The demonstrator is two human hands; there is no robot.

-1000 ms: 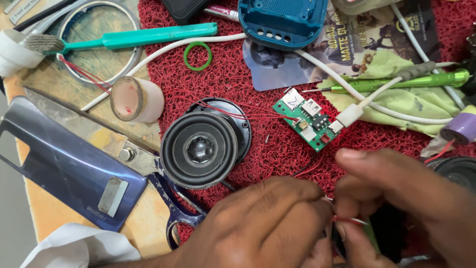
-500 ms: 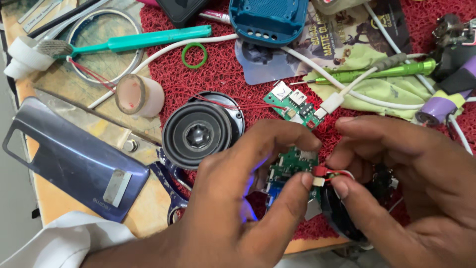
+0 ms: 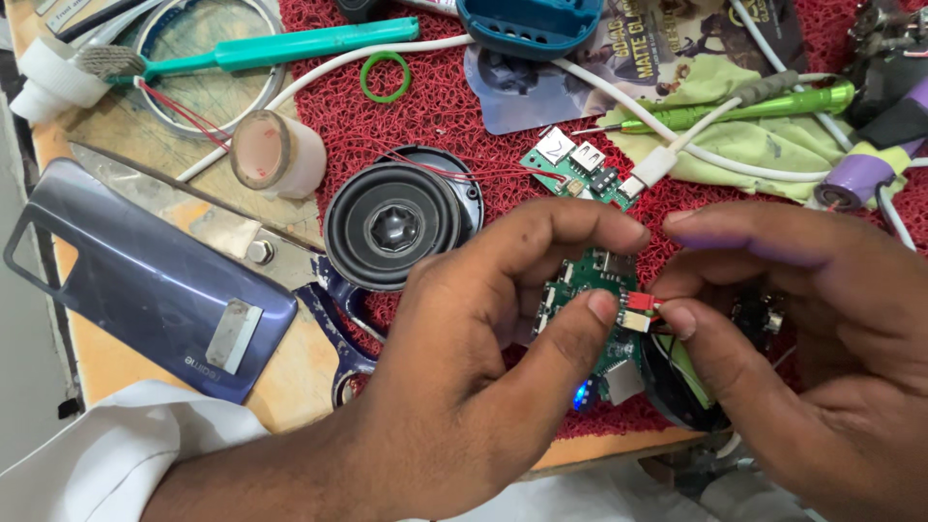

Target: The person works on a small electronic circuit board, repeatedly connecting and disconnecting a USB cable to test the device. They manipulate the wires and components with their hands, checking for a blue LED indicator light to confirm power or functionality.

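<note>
**Connector sits between my two thumbs, at the board's right edge**

I hold the green circuit board point(image 3: 601, 307) in my left hand point(image 3: 474, 367), index finger curled over its top and thumb pressed on its face, above the red mat point(image 3: 425, 106). The small red-and-white connector point(image 3: 638, 311) lies at the board's right edge, its red wires running off to the right, under my right hand point(image 3: 822, 329). My right thumb and forefinger are closed in a pinch on that connector, coming at it from the right. So the connector's long axis runs left to right, in line with the board edge, and my right hand is the nearer one. The round speaker point(image 3: 391, 224) lies just to the left, untouched.
</note>
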